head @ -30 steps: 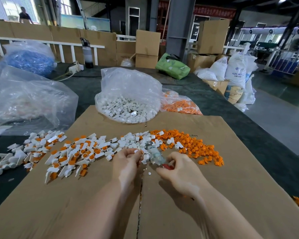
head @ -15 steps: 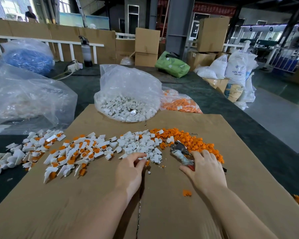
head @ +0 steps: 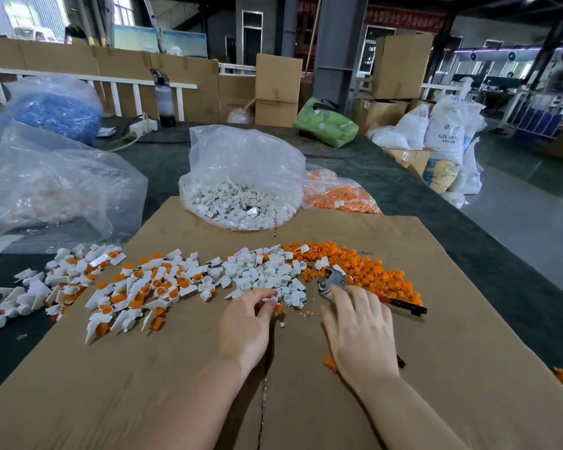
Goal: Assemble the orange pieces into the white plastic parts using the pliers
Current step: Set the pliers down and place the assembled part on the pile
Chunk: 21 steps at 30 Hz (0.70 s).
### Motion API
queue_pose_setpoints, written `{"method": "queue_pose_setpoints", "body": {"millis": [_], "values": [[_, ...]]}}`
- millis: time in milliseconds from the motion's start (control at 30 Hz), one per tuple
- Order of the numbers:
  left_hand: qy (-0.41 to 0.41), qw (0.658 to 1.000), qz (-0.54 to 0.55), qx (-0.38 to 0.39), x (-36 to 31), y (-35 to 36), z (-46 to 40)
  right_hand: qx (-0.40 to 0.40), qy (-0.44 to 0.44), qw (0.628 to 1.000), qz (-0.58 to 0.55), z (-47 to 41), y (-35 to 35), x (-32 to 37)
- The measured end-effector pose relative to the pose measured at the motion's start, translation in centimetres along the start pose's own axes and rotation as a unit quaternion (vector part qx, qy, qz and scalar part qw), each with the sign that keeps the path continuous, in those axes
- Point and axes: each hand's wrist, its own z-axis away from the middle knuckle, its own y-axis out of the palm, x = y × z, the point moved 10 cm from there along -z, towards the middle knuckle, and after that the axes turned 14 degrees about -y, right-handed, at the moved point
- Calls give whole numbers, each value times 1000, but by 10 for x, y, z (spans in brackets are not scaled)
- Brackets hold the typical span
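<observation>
Two hands busy: my left hand (head: 246,323) pinches a light, rigid white part (head: 271,300); my right hand (head: 359,329) rests flat-fingered on the pliers (head: 333,280).

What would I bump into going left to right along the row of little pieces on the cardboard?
Assembled white-and-orange parts → loose white plastic parts → left hand pinching a white piece → pliers under the right hand → pile of orange pieces.
</observation>
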Motion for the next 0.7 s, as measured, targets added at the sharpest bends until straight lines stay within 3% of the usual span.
{"method": "queue_pose_setpoints", "body": {"millis": [167,400,700], "values": [[6,1000,-1,12,0,2,0,-13,-12,1000,4,-11,4,15],[39,998,-3,49,-8,6,1,-10,-133,970,-204,-24,12,57],[86,995,-15,53,-14,6,10,-28,-49,955,-290,-21,14,45]]}}
